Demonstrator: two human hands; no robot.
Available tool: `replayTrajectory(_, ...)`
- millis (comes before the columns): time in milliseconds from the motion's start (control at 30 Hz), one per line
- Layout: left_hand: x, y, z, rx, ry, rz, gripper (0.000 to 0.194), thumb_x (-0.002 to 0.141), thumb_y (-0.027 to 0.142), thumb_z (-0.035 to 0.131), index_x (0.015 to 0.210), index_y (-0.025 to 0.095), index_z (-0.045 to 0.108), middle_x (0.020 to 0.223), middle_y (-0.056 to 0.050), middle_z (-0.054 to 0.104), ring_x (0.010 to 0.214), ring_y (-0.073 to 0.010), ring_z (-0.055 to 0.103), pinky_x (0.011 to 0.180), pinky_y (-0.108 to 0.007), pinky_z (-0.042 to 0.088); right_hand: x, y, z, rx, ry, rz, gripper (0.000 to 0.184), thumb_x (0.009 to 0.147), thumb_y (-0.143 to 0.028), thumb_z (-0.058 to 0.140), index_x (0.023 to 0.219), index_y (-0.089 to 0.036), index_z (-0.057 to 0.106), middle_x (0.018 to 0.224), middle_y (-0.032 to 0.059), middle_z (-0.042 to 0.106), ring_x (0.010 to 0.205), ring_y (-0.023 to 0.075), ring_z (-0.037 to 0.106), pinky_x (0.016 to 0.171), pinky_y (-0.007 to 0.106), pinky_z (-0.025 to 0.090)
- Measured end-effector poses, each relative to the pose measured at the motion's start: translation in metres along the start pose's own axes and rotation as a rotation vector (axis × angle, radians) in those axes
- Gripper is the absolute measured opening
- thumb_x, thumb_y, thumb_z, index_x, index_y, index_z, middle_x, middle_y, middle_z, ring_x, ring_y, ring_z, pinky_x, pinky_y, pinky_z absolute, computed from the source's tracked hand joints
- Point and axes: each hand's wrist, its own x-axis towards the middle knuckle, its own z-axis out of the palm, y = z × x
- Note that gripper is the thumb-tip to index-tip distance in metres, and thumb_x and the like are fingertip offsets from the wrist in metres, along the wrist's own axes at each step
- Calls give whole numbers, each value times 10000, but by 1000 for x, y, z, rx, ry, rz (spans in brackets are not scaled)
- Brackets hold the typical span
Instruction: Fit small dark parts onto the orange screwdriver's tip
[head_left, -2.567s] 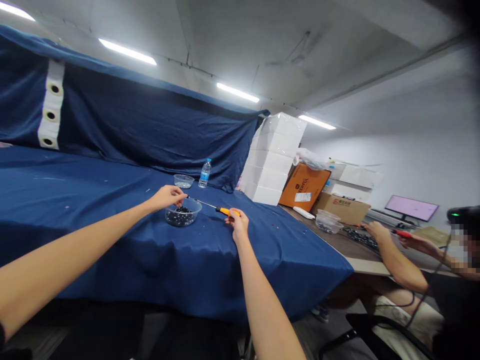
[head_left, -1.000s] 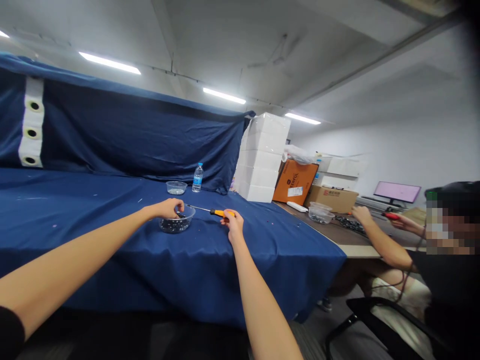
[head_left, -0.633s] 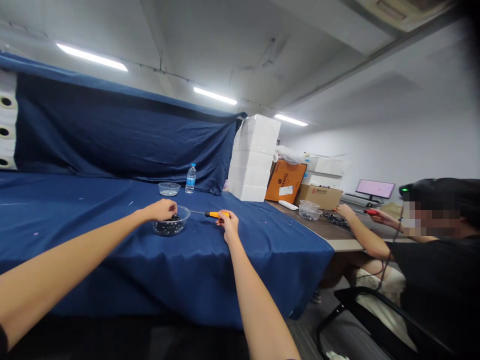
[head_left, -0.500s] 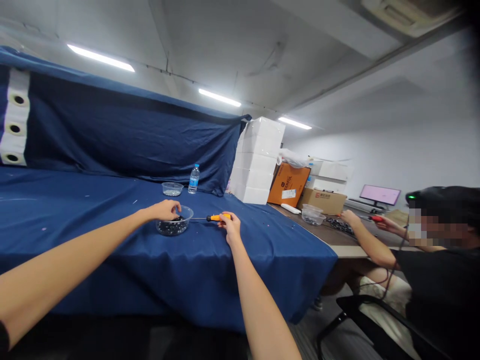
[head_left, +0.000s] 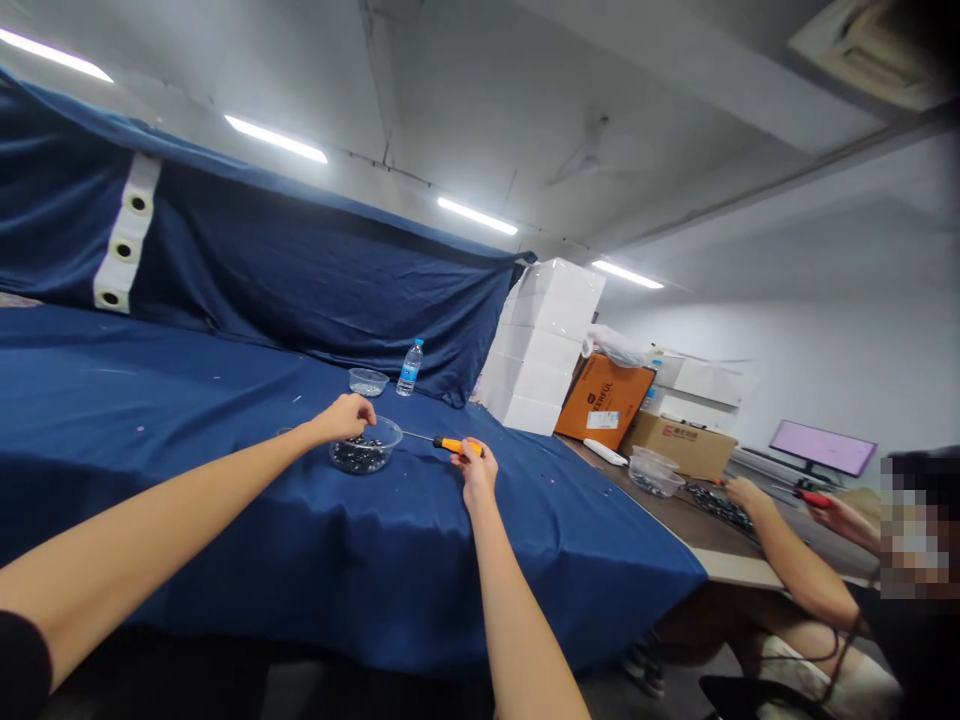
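Clear plastic bowl point(head_left: 393, 447): stands on the navy cloth point(head_left: 585, 590) and serves as the dial's centre, 12 o'clock pointing away from the person; the left hand covers part of its far rim.
Small black parts point(head_left: 358, 459): heaped inside the bowl, lighter specks among them, too small to tell apart.
Left hand point(head_left: 351, 417): comes in from 9 o'clock, fingers bent down over the bowl's 11 o'clock side; the fingertips are unclear, so whether they pinch anything cannot be told.
Right hand point(head_left: 475, 470): at 3 o'clock, closed around the handle of the orange-and-black screwdriver point(head_left: 450, 445).
Screwdriver shaft: points toward 9 o'clock and runs to the bowl's rim in this view; its tip is hard to make out, and contact cannot be told.
Thin curved edge point(head_left: 284, 431): shows at 9 o'clock, the left forearm hiding the rest.
Clear tub point(head_left: 380, 380): at 12 o'clock, its pale contents indistinct.
Water bottle point(head_left: 409, 370): upright at 1 o'clock, near the tub, label too small to read.
Co-worker point(head_left: 802, 570): well apart at 3 o'clock, cut off by the frame, gripping a red-handled tool point(head_left: 814, 498).
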Motion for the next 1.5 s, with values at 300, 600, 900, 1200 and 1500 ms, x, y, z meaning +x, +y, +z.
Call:
replayTrajectory(300, 1, 5, -3, -22, -289, -20, 202, 956, 312, 690, 1044, 131, 686, 1026, -53, 709, 882, -195, 693, 778, -367, 597, 3, 0, -2, 73, -10, 22, 216, 998, -312, 642, 1124, -137, 647, 953, 26, 685, 724, 126, 666, 631, 266, 589)
replayTrajectory(600, 1, 12, 2, 106, -370, -3, 185, 952, 308, 691, 951, 123, 692, 946, -35, 709, 801, -171, 682, 699, -315, 585, -1, 4, -1, 51, -90, 47, 209, 999, -318, 643, 1093, -132, 653, 895, 12, 683, 664, 110, 651, 586, 242, 570)
replayTrajectory(900, 14, -4, 9, 115, -400, 68, 185, 937, 284, 711, 838, 128, 697, 866, -11, 715, 807, -180, 691, 773, -346, 589, 0, 11, -4, 11, -68, 28, 203, 995, -288, 649, 1126, -133, 645, 936, 22, 684, 694, 115, 659, 597, 245, 579)
replayTrajectory(1200, 8, -16, 2, -242, -48, 48, 191, 990, 310, 641, 934, 131, 679, 848, -13, 709, 795, -178, 706, 792, -368, 595, 1, 7, -4, 30, -84, 12, 193, 997, -299, 647, 1088, -130, 651, 883, 7, 678, 644, 100, 642, 560, 224, 562)
replayTrajectory(1500, -9, -21, -1, -453, 52, 61, 157, 949, 238, 700, 1063, 130, 701, 1072, -62, 736, 1007, -226, 712, 924, -446, 583, 7, 8, -4, -1, -96, 19, 227, 993, -305, 651, 1145, -136, 643, 968, 31, 686, 723, 126, 667, 613, 258, 589)
